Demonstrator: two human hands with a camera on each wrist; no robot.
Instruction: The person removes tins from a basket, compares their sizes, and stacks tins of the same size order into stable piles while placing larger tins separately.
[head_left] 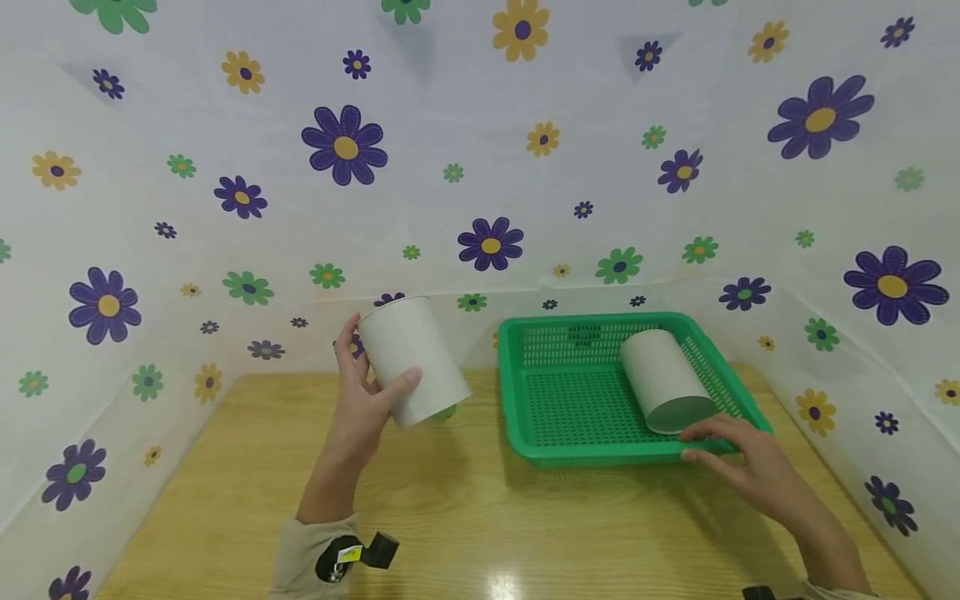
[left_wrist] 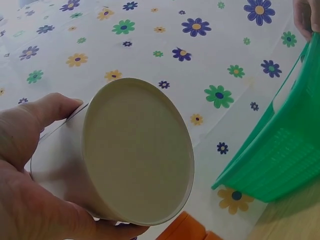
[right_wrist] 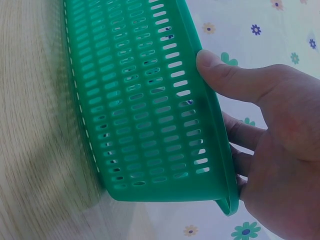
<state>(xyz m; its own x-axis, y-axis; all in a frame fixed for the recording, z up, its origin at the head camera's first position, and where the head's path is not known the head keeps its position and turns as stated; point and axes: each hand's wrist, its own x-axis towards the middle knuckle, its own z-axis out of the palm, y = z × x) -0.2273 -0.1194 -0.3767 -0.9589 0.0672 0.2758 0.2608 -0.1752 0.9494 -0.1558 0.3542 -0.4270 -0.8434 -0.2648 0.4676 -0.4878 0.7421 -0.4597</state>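
My left hand [head_left: 367,408] holds a white cylinder [head_left: 412,358] tilted above the table, thumb on the near side and fingers around the far side. In the left wrist view, one round rimmed end of this cylinder [left_wrist: 140,155] faces the camera. A green plastic basket [head_left: 592,454] stands to the right, with a second white cylinder [head_left: 663,371] lying on its side inside. At the basket's front right corner, my right hand [head_left: 765,475] grips the rim. The right wrist view shows the thumb on the rim [right_wrist: 215,100] and the other fingers behind it.
Beneath the held cylinder, a small green thing [head_left: 447,412] peeks out, mostly hidden. An orange object [left_wrist: 185,230] shows partly at the bottom of the left wrist view. Flower-printed sheeting [head_left: 450,208] walls the back and sides of the wooden table [head_left: 450,517].
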